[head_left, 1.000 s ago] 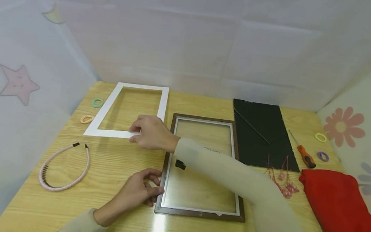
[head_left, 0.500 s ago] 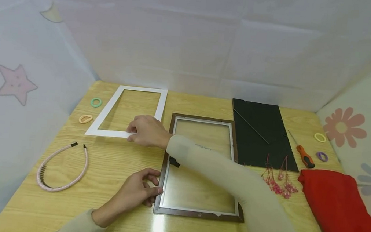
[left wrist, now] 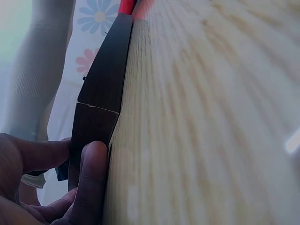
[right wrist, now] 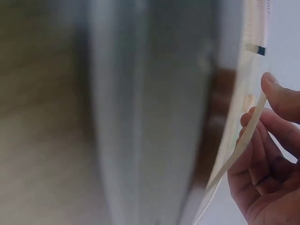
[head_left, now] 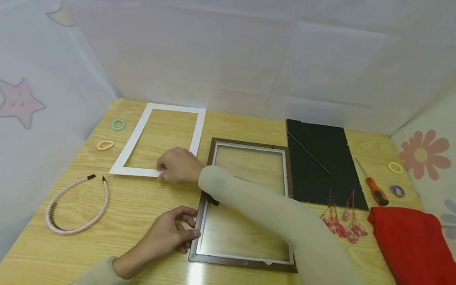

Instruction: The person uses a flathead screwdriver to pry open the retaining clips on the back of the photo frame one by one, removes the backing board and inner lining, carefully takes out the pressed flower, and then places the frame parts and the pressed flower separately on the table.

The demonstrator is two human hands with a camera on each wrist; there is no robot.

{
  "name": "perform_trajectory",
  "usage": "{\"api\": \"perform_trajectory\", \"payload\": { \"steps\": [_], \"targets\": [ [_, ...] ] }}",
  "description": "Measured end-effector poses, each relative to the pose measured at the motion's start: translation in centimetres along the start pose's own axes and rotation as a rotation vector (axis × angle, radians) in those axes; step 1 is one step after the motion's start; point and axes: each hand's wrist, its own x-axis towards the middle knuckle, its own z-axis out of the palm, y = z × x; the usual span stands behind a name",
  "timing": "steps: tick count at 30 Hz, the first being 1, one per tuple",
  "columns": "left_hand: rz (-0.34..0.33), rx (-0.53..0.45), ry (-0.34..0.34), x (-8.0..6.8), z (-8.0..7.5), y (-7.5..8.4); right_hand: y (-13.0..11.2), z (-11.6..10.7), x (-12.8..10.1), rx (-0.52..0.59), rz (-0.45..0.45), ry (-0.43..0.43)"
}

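The right hand [head_left: 178,165] pinches the near right corner of the white mat [head_left: 159,140], thumb on one face and fingers on the other; the mat lies on the table [head_left: 145,198] at far left, just beside the frame [head_left: 247,203]. The left hand [head_left: 171,232] grips the frame's near left edge, fingers curled against the dark wood.

The right sleeve [head_left: 263,209] crosses over the frame's glass and hides part of it. A black backing board [head_left: 320,162] lies just right of the frame, with a screwdriver [head_left: 374,189], two hair ties [head_left: 395,180], dried pink flowers [head_left: 343,220] and a red cloth [head_left: 421,263] further right. Left of the mat sit a green ring [head_left: 118,124] and a peach tie [head_left: 105,145]; a pink headband [head_left: 76,206] lies nearer.

The left wrist view shows the fingertips [left wrist: 91,173] pressed on the frame's side, its mitre seam just above them. The right wrist view shows the mat's thin edge [right wrist: 239,150] between thumb and fingers; the rest is blurred.

Bare tabletop lies between headband, mat and frame, and along the near edge. White walls close the table on three sides.
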Motion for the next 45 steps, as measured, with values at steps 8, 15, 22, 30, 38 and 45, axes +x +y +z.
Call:
{"api": "perform_trajectory", "payload": {
  "steps": [8,15,22,30,38,45],
  "targets": [
    [0.014,-0.009,-0.003,-0.2,0.0,-0.1,-0.2,0.6,1.0,-0.048,-0.016,-0.054],
    [0.019,0.001,0.005,0.0,0.0,0.0,-0.1,0.7,1.2,-0.066,-0.021,-0.082],
    [0.021,0.028,0.01,0.2,-0.3,0.3,-0.1,0.0,1.2,-0.045,0.01,-0.172],
    [0.006,0.032,0.0,0.3,-0.5,0.3,-1.1,-0.5,0.2,-0.207,-0.02,-0.298],
    [0.014,0.023,-0.005,0.0,-0.1,-0.2,-2.0,0.5,-0.6,-0.326,0.002,-0.37],
    [0.0,0.016,0.01,0.2,0.1,-0.2,-1.6,0.0,-0.2,-0.306,-0.007,-0.279]
  ]
}}
